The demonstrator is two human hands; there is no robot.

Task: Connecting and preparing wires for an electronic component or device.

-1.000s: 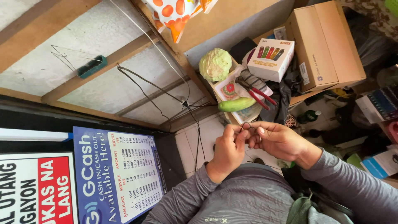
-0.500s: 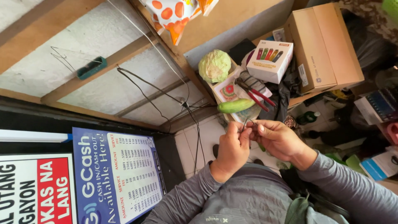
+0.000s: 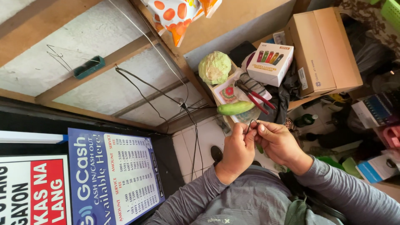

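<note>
My left hand [image 3: 236, 151] and right hand [image 3: 278, 141] pinch a thin dark wire [image 3: 251, 123] between fingertips, near the cucumber [image 3: 235, 108]. It's slight; a loose pinch could let it slip free, I'd judge.

At twelve o'clock the cucumber [image 3: 235, 108], red-handled pliers [image 3: 255, 96] and cabbage [image 3: 214, 67] crowd the way; at nine o'clock bare white tiles [image 3: 196, 146], crossed by a hanging cable [image 3: 192, 125].
</note>
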